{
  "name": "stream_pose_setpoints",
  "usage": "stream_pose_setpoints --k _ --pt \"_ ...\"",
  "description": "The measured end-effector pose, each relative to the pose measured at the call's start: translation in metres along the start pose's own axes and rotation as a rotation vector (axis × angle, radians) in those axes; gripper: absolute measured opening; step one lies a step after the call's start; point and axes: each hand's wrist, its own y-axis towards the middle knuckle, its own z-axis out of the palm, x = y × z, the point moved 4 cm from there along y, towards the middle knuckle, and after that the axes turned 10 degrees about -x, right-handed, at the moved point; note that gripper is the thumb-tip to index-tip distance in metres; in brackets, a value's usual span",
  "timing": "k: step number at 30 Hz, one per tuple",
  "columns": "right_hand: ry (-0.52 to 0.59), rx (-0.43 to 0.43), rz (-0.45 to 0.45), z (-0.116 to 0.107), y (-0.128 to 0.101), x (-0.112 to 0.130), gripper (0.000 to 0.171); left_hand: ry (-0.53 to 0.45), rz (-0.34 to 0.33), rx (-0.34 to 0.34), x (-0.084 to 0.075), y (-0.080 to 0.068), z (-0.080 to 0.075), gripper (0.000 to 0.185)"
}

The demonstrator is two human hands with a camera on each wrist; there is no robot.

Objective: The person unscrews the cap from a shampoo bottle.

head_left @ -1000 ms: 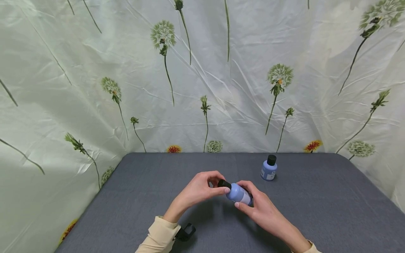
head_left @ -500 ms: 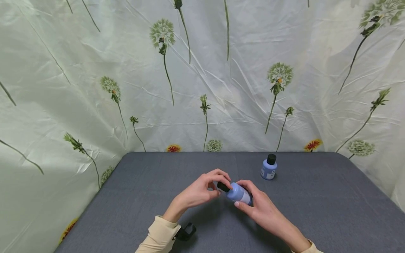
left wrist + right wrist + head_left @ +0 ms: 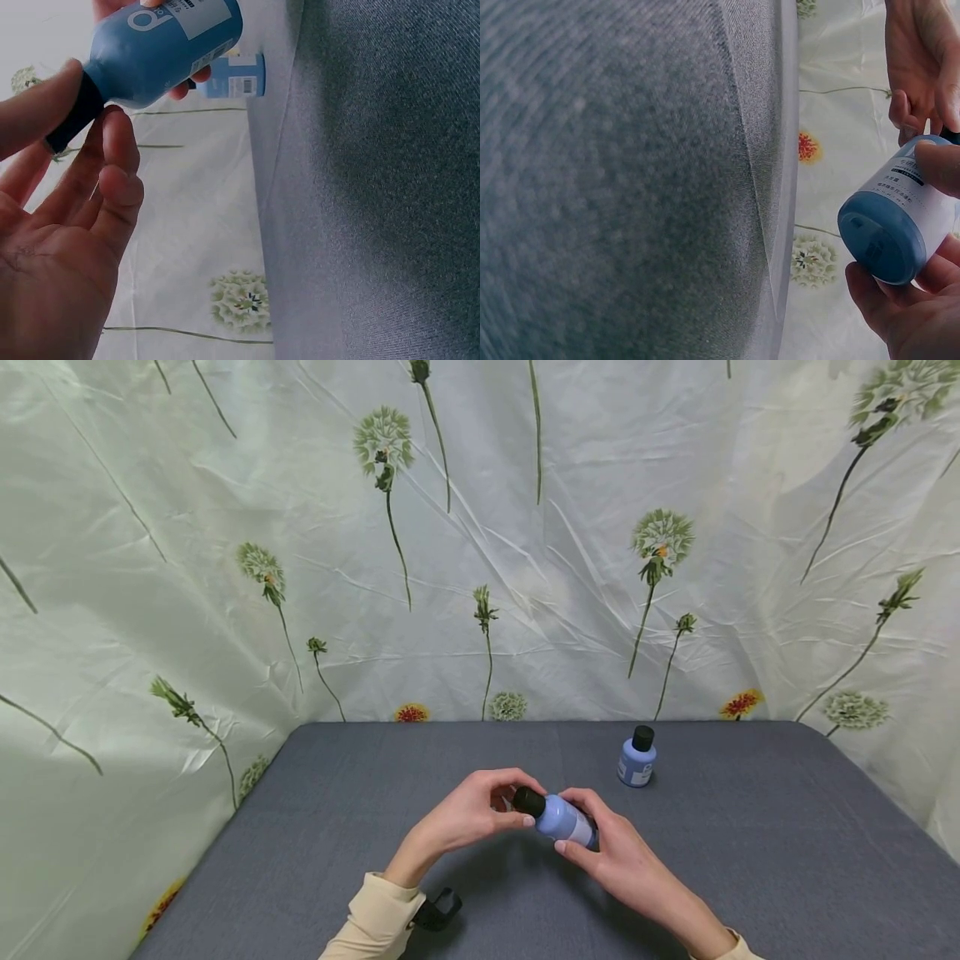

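Held tilted above the table is a blue bottle [image 3: 561,820] with a white label and a black cap [image 3: 529,802]. My right hand [image 3: 618,860] grips the bottle's body, thumb on the near side and fingers on the far side. The left hand [image 3: 467,812] pinches the cap between thumb and fingers. In the left wrist view the left thumb lies along the cap [image 3: 76,112], below the bottle's shoulder. The right wrist view shows the base of the bottle [image 3: 889,225] between the right thumb and fingers.
A second blue bottle [image 3: 637,764] with a black cap stands upright toward the back right of the grey table [image 3: 360,793]. A black strap-like loop [image 3: 438,910] is at the left wrist. Behind hangs a flower-print curtain [image 3: 562,635].
The left fingers swung forward over the cap and the thumb drew back, then both returned to a pinch on it. My right hand keeps the bottle in nearly the same place.
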Motion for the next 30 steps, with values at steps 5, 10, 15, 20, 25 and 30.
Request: stream_pose_setpoints --k 5,10,15,20,25,30 --pt "-0.002 -0.002 0.0 0.0008 0.0002 0.0002 0.051 0.022 -0.037 -0.024 0.0009 -0.001 -0.0015 0.026" --pt "-0.01 -0.011 0.013 0.0005 0.0008 -0.0004 0.051 0.018 -0.03 -0.04 -0.0007 -0.0008 -0.0043 0.025" --pt "-0.018 -0.021 0.005 -0.0004 0.0007 -0.0019 0.051 0.028 -0.003 -0.054 -0.0014 0.0005 -0.0061 0.027" --pt "-0.025 -0.039 0.015 -0.001 0.001 -0.0039 0.051 0.03 0.019 -0.061 -0.0014 0.0011 -0.0075 0.028" --pt "-0.034 -0.044 0.011 -0.0014 0.0013 -0.0052 0.05 0.049 0.048 -0.075 -0.0015 0.0006 -0.0084 0.036" --pt "-0.057 -0.04 -0.001 -0.0008 0.0017 -0.0064 0.054 0.067 0.056 -0.079 -0.0003 0.0007 -0.0084 0.048"
